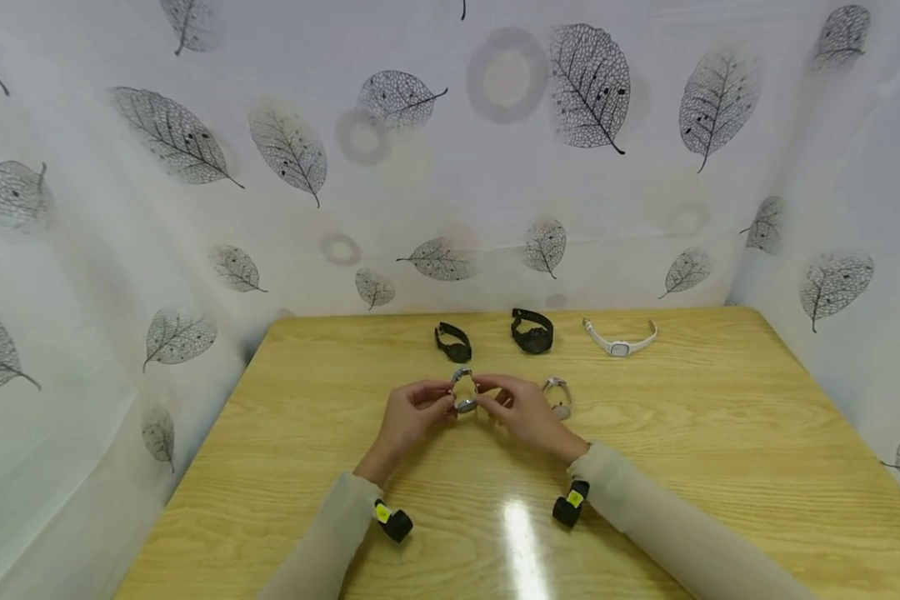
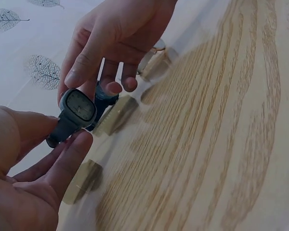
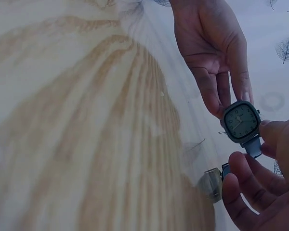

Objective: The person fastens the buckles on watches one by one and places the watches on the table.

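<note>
Between both hands is a wristwatch [image 1: 466, 406] with a rounded-square face, its strap bent into a loop above the wooden table. My left hand [image 1: 408, 419] pinches it from the left with thumb and fingers. From the other side, my right hand [image 1: 527, 412] grips it the same way. The dial of the wristwatch [image 3: 241, 121] shows hands and numerals in the right wrist view. In the left wrist view, part of the strap runs between the fingers of the left hand [image 2: 29, 168]. A pale-strapped watch [image 1: 562, 411] lies just beyond the right hand.
Along the table's far side lie a small black watch [image 1: 458, 352], a larger black watch [image 1: 537, 340] and a white watch [image 1: 619, 348] with its strap spread. A leaf-patterned curtain [image 1: 435, 192] hangs behind the wooden table [image 1: 720, 433] and at both sides.
</note>
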A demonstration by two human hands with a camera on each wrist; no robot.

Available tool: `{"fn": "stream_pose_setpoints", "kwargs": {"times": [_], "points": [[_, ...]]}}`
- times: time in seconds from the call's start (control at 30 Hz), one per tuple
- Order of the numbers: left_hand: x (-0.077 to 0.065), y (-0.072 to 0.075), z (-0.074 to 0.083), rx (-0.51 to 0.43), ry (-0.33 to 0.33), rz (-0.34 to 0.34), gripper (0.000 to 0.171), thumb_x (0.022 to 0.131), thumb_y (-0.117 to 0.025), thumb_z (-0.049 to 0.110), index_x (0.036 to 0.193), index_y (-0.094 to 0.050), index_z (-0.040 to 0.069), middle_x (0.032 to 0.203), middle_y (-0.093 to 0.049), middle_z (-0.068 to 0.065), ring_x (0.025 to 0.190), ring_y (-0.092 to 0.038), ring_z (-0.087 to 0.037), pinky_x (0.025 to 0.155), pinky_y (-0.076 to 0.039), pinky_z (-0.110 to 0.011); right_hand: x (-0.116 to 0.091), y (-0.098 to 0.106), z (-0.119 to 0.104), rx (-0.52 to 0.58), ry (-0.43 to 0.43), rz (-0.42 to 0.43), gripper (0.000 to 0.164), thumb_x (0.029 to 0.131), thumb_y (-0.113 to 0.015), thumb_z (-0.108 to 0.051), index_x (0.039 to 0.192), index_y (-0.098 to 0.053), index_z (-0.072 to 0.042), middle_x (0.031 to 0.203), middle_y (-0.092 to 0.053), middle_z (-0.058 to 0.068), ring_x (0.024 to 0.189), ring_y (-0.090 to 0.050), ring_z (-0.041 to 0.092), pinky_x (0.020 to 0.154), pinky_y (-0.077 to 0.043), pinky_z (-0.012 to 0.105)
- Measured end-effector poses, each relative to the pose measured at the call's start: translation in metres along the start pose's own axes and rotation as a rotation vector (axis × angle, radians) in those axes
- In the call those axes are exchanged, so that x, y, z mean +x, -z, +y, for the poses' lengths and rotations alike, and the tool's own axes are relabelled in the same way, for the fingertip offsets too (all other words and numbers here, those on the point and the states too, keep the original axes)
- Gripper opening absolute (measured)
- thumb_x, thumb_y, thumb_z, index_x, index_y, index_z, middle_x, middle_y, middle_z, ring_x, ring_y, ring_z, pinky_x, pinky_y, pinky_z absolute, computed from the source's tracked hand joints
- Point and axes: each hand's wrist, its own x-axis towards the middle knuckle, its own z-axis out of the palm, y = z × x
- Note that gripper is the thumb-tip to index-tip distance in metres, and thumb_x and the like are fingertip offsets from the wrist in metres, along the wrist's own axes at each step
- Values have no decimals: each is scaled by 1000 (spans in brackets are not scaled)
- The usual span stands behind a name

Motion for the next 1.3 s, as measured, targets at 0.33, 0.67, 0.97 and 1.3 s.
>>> {"fn": "stream_pose_setpoints", "kwargs": {"times": [0.33,0.67,0.97,1.3], "points": [[5,1,-5,0,52,5,30,98,-67,-2,127,-65,-12,116,-68,-33,90,-76,-25,83,-62,-39,3,-1,0,-40,-70,-36,41,102,-67,-30,138,-66,-11,117,-74,2,84,-69,6,71,-59,27],[9,2,-7,25,74,18,29,97,-68,-2,125,-67,-11,110,-71,-28,90,-75,-26,83,-62,-37,8,-1,0,-22,-104,-81,42,101,-69,-29,137,-65,-9,114,-74,3,83,-71,9,70,-59,27],[10,2,-7,65,102,3,27,97,-67,-4,123,-68,-9,107,-72,-24,88,-75,-25,81,-63,-36,10,-1,-2,-26,-174,-109,44,99,-72,-31,137,-66,-11,116,-75,5,85,-70,10,66,-58,28],[14,3,-5,177,89,-20,24,97,-68,-2,120,-70,-8,97,-75,-19,80,-75,-26,73,-64,-38,12,-1,-4,-47,-189,-117,41,100,-71,-30,135,-67,-10,115,-75,5,89,-69,11,72,-58,30]]}}
